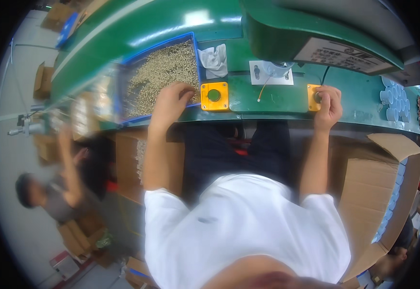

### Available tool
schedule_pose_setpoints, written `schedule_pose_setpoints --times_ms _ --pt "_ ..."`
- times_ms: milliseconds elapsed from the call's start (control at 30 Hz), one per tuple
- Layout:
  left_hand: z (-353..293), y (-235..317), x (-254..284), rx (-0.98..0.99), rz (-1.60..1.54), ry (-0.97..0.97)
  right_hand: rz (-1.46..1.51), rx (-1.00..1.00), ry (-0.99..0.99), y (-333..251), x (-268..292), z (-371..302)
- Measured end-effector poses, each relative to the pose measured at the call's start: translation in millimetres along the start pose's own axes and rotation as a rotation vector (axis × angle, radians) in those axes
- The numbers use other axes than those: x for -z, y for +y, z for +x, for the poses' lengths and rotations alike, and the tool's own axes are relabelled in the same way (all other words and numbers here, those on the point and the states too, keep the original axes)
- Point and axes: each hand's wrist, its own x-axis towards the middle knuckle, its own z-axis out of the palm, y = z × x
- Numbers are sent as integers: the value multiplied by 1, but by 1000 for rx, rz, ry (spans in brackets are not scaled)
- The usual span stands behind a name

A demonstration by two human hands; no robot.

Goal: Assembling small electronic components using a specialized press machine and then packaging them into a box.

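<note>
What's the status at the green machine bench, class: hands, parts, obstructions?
Left hand in blue tray of small brass parts. Right hand on right yellow button box. Nothing blocking either.

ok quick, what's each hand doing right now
left hand: curled into the small brass parts in the blue tray, grip unclear
right hand: closed on the yellow button box

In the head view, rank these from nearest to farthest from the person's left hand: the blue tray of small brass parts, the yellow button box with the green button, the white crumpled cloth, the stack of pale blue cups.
1. Blue tray: left hand rests in it.
2. Yellow button box: just to its right.
3. White cloth: farther back, right.
4. Pale blue cups: far right edge.
</note>
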Motion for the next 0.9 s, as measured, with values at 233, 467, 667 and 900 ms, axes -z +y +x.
schedule_pose_setpoints --times_ms 233,467,667,900 --pt "6 -18 -6 59 -180 268 -37 15 19 -2 7 5" --pt "-2 -31 -12 22 -76 245 -193 124 18 -49 1 20" --pt "7 -24 -17 32 -46 226 -98 -4 -192 -94 -45 57" --pt "-4 -19 -9 64 -76 247 -91 116 -164 -92 -31 83"
